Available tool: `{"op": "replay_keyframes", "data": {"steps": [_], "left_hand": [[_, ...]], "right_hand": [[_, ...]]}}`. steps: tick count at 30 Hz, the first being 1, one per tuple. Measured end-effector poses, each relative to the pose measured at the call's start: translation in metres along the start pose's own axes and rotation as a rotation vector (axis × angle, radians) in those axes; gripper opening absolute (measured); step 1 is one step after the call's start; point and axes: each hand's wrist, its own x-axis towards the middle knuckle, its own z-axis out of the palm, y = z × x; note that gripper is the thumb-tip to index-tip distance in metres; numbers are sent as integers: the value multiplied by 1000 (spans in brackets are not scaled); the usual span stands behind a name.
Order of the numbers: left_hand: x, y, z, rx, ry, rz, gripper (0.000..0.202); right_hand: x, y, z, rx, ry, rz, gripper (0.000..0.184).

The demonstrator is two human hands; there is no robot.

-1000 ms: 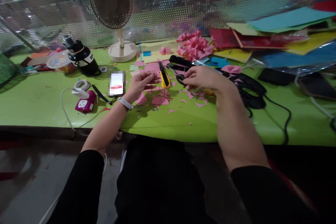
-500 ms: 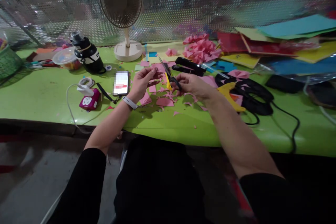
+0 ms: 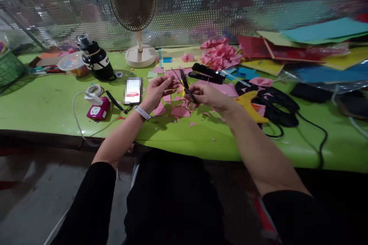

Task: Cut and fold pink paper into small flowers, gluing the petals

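Note:
My right hand [image 3: 211, 97] is closed round the black handles of a pair of scissors [image 3: 181, 80], whose blades point up and left with their tips apart. My left hand [image 3: 158, 89] pinches a small pink paper piece [image 3: 172, 83] just left of the blades. Both hands hover over a scatter of pink paper scraps [image 3: 180, 111] on the green table [image 3: 48, 103]. A yellow utility knife lies partly hidden behind the scissors.
A phone [image 3: 133, 90], a magenta power adapter [image 3: 96, 110], a tape roll and a black bottle [image 3: 96, 59] lie to the left. A fan [image 3: 135, 7] stands behind. A black stapler [image 3: 208, 72], folded pink shapes [image 3: 220, 53], a yellow glue gun [image 3: 249, 103], black cables and coloured paper sheets [image 3: 316, 42] fill the right.
My right hand lifted the scissors from the table's right side and brought them left to the pink piece. The blades have opened slightly. The camera view shifted a little.

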Motion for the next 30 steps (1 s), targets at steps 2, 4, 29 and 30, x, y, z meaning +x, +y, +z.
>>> {"op": "replay_keyframes", "data": {"steps": [2, 4, 29, 30], "left_hand": [[0, 0, 0, -15, 8, -4, 22], [1, 0, 0, -34, -2, 1, 21], [2, -1, -2, -176, -2, -27, 14], [3, -2, -3, -189, -14, -19, 14]], "right_hand": [[0, 1, 0, 0, -3, -3, 53], [0, 2, -1, -2, -4, -8, 53], [-4, -12, 10, -84, 63, 3, 46], [-4, -12, 10, -87, 66, 4, 46]]}}
